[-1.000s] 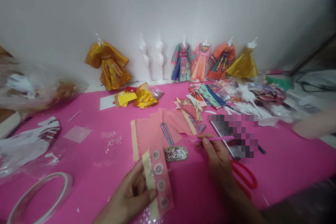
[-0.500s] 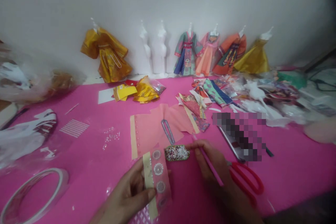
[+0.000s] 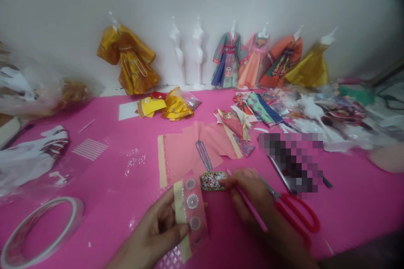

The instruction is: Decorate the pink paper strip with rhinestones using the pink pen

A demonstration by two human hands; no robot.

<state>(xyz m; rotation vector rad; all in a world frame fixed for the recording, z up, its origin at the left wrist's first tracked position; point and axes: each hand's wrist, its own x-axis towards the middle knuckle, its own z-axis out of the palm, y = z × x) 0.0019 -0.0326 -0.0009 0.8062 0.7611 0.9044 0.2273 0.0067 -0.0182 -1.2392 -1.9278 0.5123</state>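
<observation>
My left hand [image 3: 162,222] pinches a strip of pink fabric [image 3: 196,208] between thumb and fingers. The strip has a cream edge and a row of round pale motifs. A slim pink stick [image 3: 252,208], pen-like, is gripped in my right hand [image 3: 254,195]. That hand's fingertip lies at the right end of a small oblong dish of mixed beads [image 3: 210,181], seemingly touching them. Beyond the dish a pink doll-size garment [image 3: 179,151] is spread flat, cream at its sleeve ends. A narrow grey-blue studded collar trim [image 3: 203,155] runs down its middle.
Red-handled scissors [image 3: 298,210] lie by my right forearm, near a pixelated dark object [image 3: 287,162]. Tape roll [image 3: 74,218], loose gems [image 3: 135,159] and a striped sheet [image 3: 90,149] are at left. Dressed mannequins [image 3: 227,59] line the wall; fabric scraps [image 3: 235,124] and bags [image 3: 334,134] lie at right.
My right fingertip has moved left from beside the bead dish onto its right end. My left hand keeps its hold on the fabric strip. The whole view has shifted slightly.
</observation>
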